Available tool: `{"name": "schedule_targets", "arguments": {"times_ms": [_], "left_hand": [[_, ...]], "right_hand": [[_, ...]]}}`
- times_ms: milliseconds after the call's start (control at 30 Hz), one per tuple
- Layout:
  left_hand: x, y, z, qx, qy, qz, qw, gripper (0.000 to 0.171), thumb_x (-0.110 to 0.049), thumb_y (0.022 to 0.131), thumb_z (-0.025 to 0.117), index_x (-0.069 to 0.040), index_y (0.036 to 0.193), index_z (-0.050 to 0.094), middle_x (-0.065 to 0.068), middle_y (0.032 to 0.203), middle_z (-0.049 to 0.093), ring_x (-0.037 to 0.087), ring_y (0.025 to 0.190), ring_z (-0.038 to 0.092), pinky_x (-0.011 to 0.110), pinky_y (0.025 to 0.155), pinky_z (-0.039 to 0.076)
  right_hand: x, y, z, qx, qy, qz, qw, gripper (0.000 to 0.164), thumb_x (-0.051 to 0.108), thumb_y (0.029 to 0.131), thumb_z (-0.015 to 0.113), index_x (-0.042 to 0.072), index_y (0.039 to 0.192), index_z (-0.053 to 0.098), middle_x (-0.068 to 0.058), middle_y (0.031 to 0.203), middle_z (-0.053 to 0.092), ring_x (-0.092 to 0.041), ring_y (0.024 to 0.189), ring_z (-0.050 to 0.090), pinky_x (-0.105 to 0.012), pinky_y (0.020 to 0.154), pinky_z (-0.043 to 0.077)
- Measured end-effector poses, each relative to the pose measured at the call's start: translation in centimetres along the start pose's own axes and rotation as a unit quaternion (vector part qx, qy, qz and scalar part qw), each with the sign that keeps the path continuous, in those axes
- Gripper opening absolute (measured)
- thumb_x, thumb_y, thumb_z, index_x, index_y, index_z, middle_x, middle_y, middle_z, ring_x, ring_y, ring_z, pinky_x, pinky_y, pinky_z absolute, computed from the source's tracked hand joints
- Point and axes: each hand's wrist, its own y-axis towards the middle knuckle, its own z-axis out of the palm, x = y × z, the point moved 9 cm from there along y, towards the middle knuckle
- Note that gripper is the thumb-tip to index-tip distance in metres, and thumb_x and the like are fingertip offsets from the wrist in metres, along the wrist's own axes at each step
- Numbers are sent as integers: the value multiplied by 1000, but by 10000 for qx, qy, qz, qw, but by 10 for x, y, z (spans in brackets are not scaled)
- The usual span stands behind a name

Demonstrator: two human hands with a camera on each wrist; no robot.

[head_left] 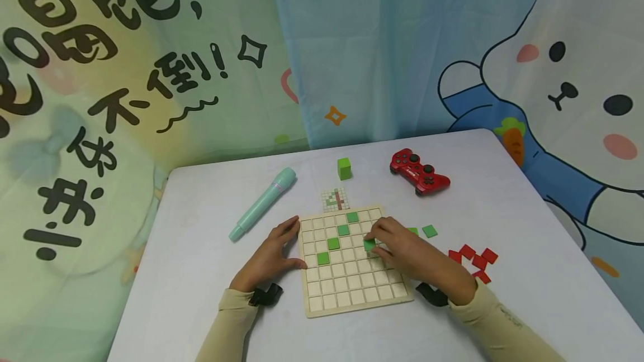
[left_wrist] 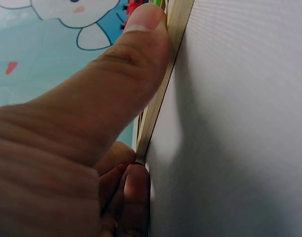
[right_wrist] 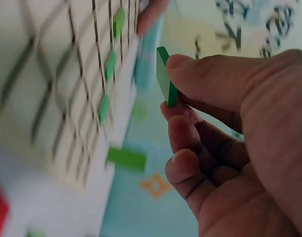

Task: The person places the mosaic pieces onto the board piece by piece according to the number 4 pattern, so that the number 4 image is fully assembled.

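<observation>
A square wooden grid board (head_left: pixel 347 284) lies on the table, with several green square tiles (head_left: pixel 334 243) set in a diagonal line of cells. My right hand (head_left: pixel 402 247) is over the board's right part. Its thumb and index finger pinch another green tile (right_wrist: pixel 167 76), held on edge above the grid in the right wrist view. At the board's left side is my left hand (head_left: pixel 271 258), thumb (left_wrist: pixel 136 54) against the wooden edge and the other fingertips by the far left corner. Past the board's far edge lies a small printed grid card (head_left: pixel 329 201).
Loose red tiles (head_left: pixel 480 262) and a green tile (head_left: pixel 430 230) lie right of the board. A mint microphone-shaped object (head_left: pixel 263 204) lies at left. Farther back are a green cube (head_left: pixel 344 168) and a red game controller (head_left: pixel 419 172). A printed curtain (head_left: pixel 352 71) hangs behind the table.
</observation>
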Motion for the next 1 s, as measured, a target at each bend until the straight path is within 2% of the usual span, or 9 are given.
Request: {"name": "schedule_targets", "arguments": {"times_ms": [233, 400, 700, 1000], "left_hand": [[0, 1, 1, 10, 80, 84, 9999, 108, -36, 81, 93, -3, 165, 35, 12, 177, 29, 40, 163, 30, 56, 127, 38], [-1, 0, -1, 10, 84, 99, 9999, 106, -35, 82, 92, -3, 165, 35, 11, 177, 29, 40, 163, 30, 55, 126, 39], [0, -1, -1, 8, 35, 97, 9999, 107, -35, 82, 92, -3, 165, 34, 10, 177, 28, 39, 163, 29, 56, 126, 39], [0, -2, -2, 70, -33, 46, 10000, 107, -35, 83, 92, -6, 167, 31, 7, 179, 26, 36, 165, 26, 54, 129, 36]], "right_hand": [[40, 17, 37, 411, 434, -570, 9966, 27, 16, 96, 81, 9, 121, 73, -1, 117, 63, -14, 114, 63, -29, 94, 61], [59, 28, 54, 478, 247, -949, 9940, 23, 18, 98, 79, 11, 119, 73, 0, 117, 63, -13, 111, 62, -25, 95, 60], [61, 34, 73, 675, 278, -992, 9924, 14, 17, 100, 76, 13, 112, 73, 1, 114, 61, -10, 105, 59, -22, 89, 57], [63, 37, 79, 656, 189, -1033, 9923, 12, 16, 100, 77, 14, 110, 72, 1, 114, 61, -8, 102, 58, -22, 87, 57]]}}
